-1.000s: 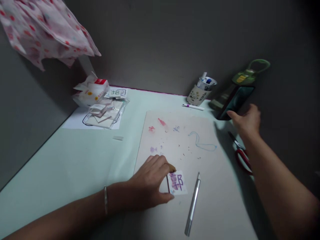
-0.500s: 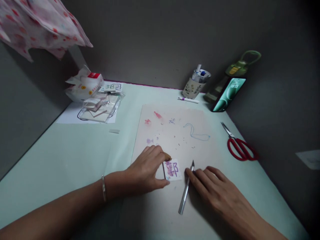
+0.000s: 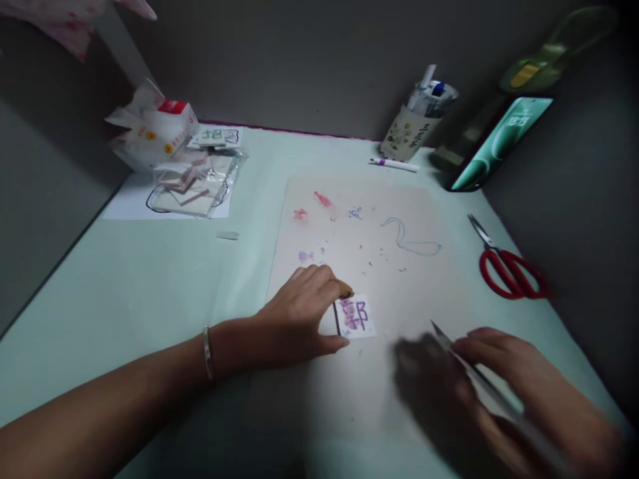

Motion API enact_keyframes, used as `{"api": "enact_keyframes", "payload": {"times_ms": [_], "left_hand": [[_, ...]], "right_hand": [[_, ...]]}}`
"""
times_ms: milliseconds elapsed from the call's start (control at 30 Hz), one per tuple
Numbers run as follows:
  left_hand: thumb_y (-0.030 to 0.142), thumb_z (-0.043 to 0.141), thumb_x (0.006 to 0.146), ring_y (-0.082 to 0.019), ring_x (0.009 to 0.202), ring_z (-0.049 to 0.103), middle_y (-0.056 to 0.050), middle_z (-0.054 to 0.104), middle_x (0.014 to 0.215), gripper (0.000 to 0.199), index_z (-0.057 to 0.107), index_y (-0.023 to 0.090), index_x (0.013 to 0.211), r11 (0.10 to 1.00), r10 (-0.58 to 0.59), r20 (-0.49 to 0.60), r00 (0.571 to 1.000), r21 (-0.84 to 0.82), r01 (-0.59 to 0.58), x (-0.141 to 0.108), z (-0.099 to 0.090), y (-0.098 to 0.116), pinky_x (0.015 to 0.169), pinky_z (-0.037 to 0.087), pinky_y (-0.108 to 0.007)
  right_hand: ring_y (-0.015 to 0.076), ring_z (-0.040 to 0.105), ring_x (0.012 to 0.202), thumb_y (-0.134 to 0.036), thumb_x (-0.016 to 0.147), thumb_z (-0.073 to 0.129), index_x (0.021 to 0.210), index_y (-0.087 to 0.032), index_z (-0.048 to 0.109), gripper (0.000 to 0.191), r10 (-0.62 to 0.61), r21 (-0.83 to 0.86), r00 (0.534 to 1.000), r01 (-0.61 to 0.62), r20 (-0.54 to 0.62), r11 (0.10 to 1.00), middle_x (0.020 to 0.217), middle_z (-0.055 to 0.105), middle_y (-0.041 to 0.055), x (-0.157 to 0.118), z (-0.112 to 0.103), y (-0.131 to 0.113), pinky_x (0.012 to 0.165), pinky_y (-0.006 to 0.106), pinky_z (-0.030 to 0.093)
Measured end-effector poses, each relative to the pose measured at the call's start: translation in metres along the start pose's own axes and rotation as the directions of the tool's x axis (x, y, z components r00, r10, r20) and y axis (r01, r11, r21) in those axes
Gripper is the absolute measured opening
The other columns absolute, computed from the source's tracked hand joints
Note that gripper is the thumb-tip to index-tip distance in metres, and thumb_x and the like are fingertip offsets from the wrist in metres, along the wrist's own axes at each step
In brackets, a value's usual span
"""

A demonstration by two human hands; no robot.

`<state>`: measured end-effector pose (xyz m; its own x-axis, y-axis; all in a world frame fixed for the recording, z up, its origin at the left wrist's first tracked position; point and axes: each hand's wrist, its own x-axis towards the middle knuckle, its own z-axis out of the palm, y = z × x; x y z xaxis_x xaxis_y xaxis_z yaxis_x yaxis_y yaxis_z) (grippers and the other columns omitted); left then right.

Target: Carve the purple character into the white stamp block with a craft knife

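Note:
A small white square block (image 3: 358,317) marked with a purple character and smudges lies flat on the pale board (image 3: 424,293). My left hand (image 3: 299,316) grips it by two opposite edges between thumb and fingers, partly covering its left side. Off to the right, my right hand (image 3: 534,386) is raised above the board, its fingers closed round a silver craft knife (image 3: 445,340). The blade points up and left, apart from the block. Motion blurs this hand and the rear of the knife.
Red-handled scissors (image 3: 512,269) lie at the right. Behind them stand a phone (image 3: 502,143), a green bottle (image 3: 529,73) and a pen cup (image 3: 412,123), with a purple-white marker (image 3: 394,165) in front. Tissues (image 3: 167,133) and bagged blocks (image 3: 192,189) are at the back left.
My right hand has lifted the craft knife off the board and moved right with it. The left hand keeps its hold on the block. The camera view has shifted.

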<state>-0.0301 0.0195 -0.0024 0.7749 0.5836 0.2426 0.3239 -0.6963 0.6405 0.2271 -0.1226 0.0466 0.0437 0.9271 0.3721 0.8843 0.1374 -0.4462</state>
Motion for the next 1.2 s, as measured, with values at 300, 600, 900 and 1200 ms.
{"api": "enact_keyframes", "payload": {"times_ms": [300,600,900,1200], "left_hand": [[0.024,0.083,0.078,-0.027,0.099,0.058,-0.009,0.064,0.106,0.047,0.061,0.015,0.119,1.0,0.011,-0.026,1.0,0.0,-0.011,0.0,0.001,0.001,0.086,0.047,-0.042],[0.026,0.083,0.079,-0.029,0.103,0.058,-0.009,0.066,0.109,0.047,0.061,0.017,0.119,0.999,-0.034,-0.008,0.999,-0.009,0.034,0.002,0.0,0.003,0.09,0.047,-0.044],[0.027,0.084,0.078,-0.028,0.101,0.058,-0.009,0.065,0.108,0.048,0.063,0.014,0.12,0.999,-0.037,0.002,0.999,-0.009,0.037,0.002,-0.001,0.004,0.09,0.047,-0.044],[0.025,0.086,0.076,-0.028,0.1,0.059,-0.009,0.066,0.107,0.049,0.064,0.014,0.119,1.0,-0.02,-0.033,0.999,-0.004,0.02,0.002,0.002,0.004,0.087,0.046,-0.043]], "right_hand": [[0.0256,0.077,0.072,-0.04,0.101,0.062,0.099,-0.029,0.075,0.017,0.444,0.574,0.884,-0.44,0.144,0.691,0.076,0.076,0.0046,0.002,0.043,-0.027,0.057,0.034,0.061],[0.0209,0.073,0.078,-0.037,0.097,0.07,0.091,-0.027,0.07,0.012,0.457,0.416,0.884,-0.452,0.094,0.789,0.09,0.077,0.0041,-0.004,0.05,-0.043,0.061,0.029,0.058],[0.0205,0.073,0.077,-0.036,0.097,0.069,0.088,-0.025,0.069,0.014,0.42,0.379,0.9,-0.431,0.115,0.819,0.089,0.078,0.0046,-0.003,0.051,-0.046,0.056,0.027,0.053],[0.0168,0.072,0.08,-0.034,0.098,0.069,0.088,-0.027,0.069,0.012,0.412,0.384,0.902,-0.428,0.128,0.818,0.091,0.076,0.0013,-0.002,0.053,-0.052,0.06,0.024,0.052]]}}
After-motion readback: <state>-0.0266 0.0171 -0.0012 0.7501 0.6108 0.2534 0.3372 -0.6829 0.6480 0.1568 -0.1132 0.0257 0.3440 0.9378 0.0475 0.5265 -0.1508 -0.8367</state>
